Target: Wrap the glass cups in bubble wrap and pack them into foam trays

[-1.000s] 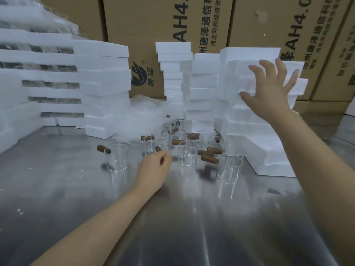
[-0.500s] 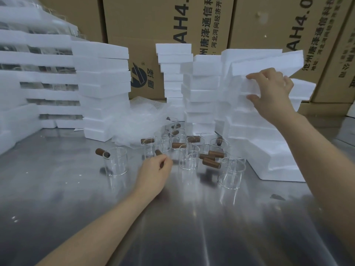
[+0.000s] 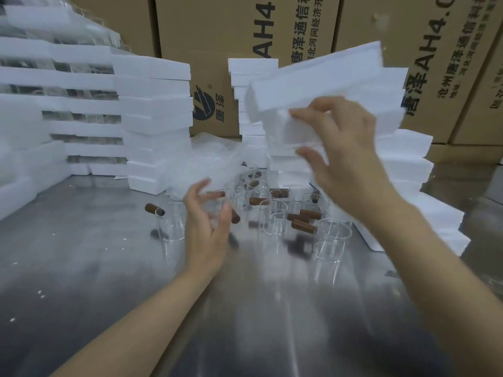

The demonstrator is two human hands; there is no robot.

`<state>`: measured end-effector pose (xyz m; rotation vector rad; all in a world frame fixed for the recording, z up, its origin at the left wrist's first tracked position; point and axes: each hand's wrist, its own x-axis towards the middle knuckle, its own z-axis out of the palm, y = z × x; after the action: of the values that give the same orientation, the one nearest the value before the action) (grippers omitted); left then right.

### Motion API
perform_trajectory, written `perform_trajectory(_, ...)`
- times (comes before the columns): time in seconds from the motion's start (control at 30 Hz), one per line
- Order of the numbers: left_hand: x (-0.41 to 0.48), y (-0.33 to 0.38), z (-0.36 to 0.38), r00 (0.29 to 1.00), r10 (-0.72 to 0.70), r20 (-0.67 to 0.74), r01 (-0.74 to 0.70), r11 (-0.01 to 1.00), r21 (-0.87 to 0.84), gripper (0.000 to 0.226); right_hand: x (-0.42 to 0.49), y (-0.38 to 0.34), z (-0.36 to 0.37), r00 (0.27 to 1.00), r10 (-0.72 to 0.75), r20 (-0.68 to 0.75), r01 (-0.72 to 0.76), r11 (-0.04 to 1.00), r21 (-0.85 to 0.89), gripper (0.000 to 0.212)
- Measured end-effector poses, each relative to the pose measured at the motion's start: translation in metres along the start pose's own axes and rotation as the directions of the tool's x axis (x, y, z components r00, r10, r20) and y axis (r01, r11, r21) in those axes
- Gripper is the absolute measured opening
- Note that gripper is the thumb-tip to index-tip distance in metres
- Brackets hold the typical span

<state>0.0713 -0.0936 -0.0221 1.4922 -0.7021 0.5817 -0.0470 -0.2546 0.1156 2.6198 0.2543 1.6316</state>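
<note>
Right hand [image 3: 345, 148] grips a foam tray [image 3: 321, 83] lifted off the stack, tilted, long axis running left-right and rising to the right. Left hand [image 3: 206, 224] loose, fingers spread, holding nothing (blurred), just in front of the glass cups [image 3: 275, 216] on the metal table [image 3: 81, 268]; bubble wrap [image 3: 206, 161] behind them. Left hand is nearer the cups; tray up-right of it.

— What's in your right hand [image 3: 345, 148]?
— A white foam tray [image 3: 321, 77], gripped and tilted, lifted clear of the foam stacks [image 3: 405, 164].
— And the left hand [image 3: 206, 221]?
— Fingers spread, holding nothing, above the steel table [image 3: 81, 268], just in front of the glass cups [image 3: 272, 217] (brown handles, standing close together). Bubble wrap [image 3: 209, 164] lies behind them.
</note>
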Motion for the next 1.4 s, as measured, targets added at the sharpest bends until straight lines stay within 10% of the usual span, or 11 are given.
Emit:
perform_trajectory(0.13,0.015,-0.003,-0.026,0.911,0.410,-0.044,-0.404,0.909,0.102,0.090,-0.042,-0.044,0.035,0.986,-0.167,-0.016,0.168,0.978,0.122,0.040)
perform_trajectory(0.3,0.031,-0.015,-0.050,0.869,0.478,0.128,-0.495,0.848,0.190,0.071,-0.087,-0.054,0.069,0.957,-0.288,-0.013,0.288,0.955,0.075,0.055)
perform_trajectory(0.57,0.038,-0.002,-0.050,0.976,-0.050,-0.211,0.044,0.998,-0.033,0.037,-0.088,-0.052,0.058,0.931,-0.362,0.055,0.338,0.908,0.246,0.042)
perform_trajectory(0.93,0.051,0.001,-0.058,0.921,-0.384,-0.063,0.387,0.888,0.250,0.020,-0.093,-0.084,0.048,0.749,-0.626,0.215,0.489,0.742,0.459,0.040)
perform_trajectory(1.23,0.053,0.004,-0.070,0.808,-0.571,0.145,0.497,0.792,0.354,0.039,-0.082,-0.044,0.048,0.939,-0.200,0.280,0.073,0.910,0.407,0.026)
perform_trajectory(1.4,0.046,0.007,-0.070,0.680,-0.681,0.271,0.563,0.722,0.403,0.038,-0.086,-0.012,0.053,0.724,-0.002,0.690,-0.272,0.918,0.288,0.041)
